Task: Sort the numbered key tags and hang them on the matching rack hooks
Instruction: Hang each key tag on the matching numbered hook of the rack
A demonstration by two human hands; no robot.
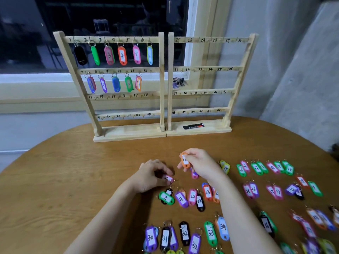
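Head view: right hand (200, 163) pinches an orange tag (185, 160) marked 12 above the table (73, 180), left hand (150, 176) pinches a pink tag (169, 179) on the wood, while the left rack (117, 83) shows hook 12 bare beside tags 3, 4, 5.

Glossy plastic key tags (192, 196), paper labels; pale unfinished wood racks (162, 79); smooth wood-grain table (55, 180).

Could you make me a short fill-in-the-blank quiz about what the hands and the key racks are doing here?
1. The right hand holds a tag coloured ____.
2. On the left rack, the first hook in the second row with no tag is numbered ____.
3. The right rack has ____ tags on its hooks.
4. The left hand pinches a ____ tag.

Answers: orange; 12; no; pink
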